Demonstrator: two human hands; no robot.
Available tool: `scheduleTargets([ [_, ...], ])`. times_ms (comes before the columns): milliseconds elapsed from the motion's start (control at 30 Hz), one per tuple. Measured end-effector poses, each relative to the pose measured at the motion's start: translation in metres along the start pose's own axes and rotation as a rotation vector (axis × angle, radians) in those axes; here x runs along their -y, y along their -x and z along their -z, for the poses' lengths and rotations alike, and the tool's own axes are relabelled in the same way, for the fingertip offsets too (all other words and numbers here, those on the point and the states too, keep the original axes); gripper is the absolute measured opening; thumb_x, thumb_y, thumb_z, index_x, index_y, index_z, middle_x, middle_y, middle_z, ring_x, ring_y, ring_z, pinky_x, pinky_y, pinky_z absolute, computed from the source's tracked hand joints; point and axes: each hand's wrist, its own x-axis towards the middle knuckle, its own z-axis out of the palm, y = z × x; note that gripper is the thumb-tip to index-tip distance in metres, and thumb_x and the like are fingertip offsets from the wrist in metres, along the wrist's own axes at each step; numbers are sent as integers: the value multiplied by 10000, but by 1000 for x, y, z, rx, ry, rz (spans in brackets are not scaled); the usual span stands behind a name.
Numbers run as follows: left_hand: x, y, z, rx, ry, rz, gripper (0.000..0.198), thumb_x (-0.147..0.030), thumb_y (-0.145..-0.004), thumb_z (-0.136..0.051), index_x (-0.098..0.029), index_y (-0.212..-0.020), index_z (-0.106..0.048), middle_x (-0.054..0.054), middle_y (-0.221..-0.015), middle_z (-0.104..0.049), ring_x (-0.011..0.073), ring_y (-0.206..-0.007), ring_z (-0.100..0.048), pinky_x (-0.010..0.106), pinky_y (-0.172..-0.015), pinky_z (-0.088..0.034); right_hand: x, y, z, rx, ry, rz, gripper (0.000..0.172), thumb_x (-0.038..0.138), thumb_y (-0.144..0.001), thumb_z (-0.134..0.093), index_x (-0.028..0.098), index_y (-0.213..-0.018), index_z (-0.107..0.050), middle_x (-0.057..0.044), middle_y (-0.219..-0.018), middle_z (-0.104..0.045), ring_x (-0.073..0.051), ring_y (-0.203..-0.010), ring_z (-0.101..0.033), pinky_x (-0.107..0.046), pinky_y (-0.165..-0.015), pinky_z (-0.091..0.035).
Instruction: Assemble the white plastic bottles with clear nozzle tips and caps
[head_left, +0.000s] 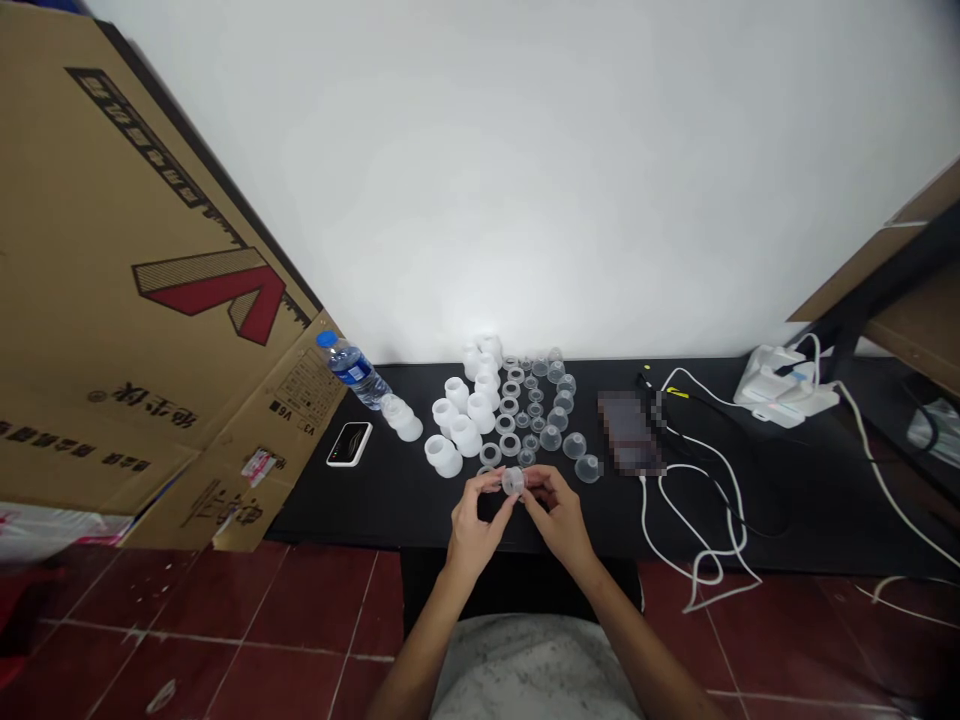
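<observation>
Head view: hands (474, 532) (559, 515) pinching clear plastic cup (513, 481)

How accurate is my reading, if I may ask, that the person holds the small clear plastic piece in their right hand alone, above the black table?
Not quite: the head view shows the small clear plastic piece held between both hands, the left hand and the right hand, not the right alone. It is above the black table, as you said.

Translucent cap (513, 481), black table (390, 505), red tiled floor (300, 600).
</observation>
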Motion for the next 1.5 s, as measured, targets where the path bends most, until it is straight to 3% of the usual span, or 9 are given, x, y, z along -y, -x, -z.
scheduleTargets([
  [133, 1, -1, 0, 28, -10, 14, 411, -299, -983, -752, -244, -1379, -656, 118, -1307, -767, 236, -1073, -791, 414, -970, -668, 5, -1, 2, 76, 5, 12, 283, 316, -1005, -667, 254, -1277, -621, -85, -1117, -798, -251, -1043, -767, -409, -946, -614],
  [400, 2, -3, 5, 85, -42, -24, 348, -290, -999, -729, -268, -1346, -742, 97, -1141, -763, 248, -1070, -768, 391, -961, -647, 15, -2, 8, 194, 68, 35, 450, 346, -1009, -687, 285, -1429, -539, -55, -1145, -795, -218, -941, -731, -348, -839, -559],
  [667, -2, -2, 6, 66, -12, -64, 330, -278, -956, -792, -260, -1285, -776, 80, -1056, -766, 228, -962, -768, 352, -884, -654, 24, -4, 13, 282, 124, 52, 467, 346, -965, -739, 283, -1398, -577, -40, -1150, -790, -221, -983, -727, -314, -792, -501],
  [900, -3, -1, 8, 132, 29, -75, 307, -303, -943, -801, -262, -1247, -801, 73, -987, -770, 210, -846, -754, 325, -784, -657, 28, -5, 14, 334, 79, 24, 390, 421, -954, -761, 261, -1288, -639, -27, -1017, -794, -207, -847, -703, -305, -725, -497],
  [1200, 1, -2, 6, 34, 18, -62, 280, -336, -940, -821, -242, -1202, -795, 57, -949, -767, 186, -779, -730, 327, -778, -641, 20, -1, 16, 362, 0, -28, 740, 447, -939, -806, 305, -1594, -493, -63, -1230, -805, -237, -964, -735, -342, -812, -564],
  [1400, -1, -3, 5, -4, 32, -40, 248, -388, -908, -851, -226, -1091, -808, 54, -899, -769, 190, -750, -736, 323, -745, -646, 20, -4, 18, 428, -67, -72, 754, 509, -916, -825, 289, -1567, -515, -85, -1240, -801, -258, -1012, -754, -355, -834, -586],
  [1500, -2, -1, 5, -2, 39, -49, 262, -368, -911, -848, -234, -1133, -810, 67, -946, -788, 207, -813, -765, 334, -790, -657, 18, -6, 18, 408, -106, -97, 683, 535, -917, -821, 281, -1496, -562, -86, -1173, -813, -260, -995, -764, -367, -838, -601],
])
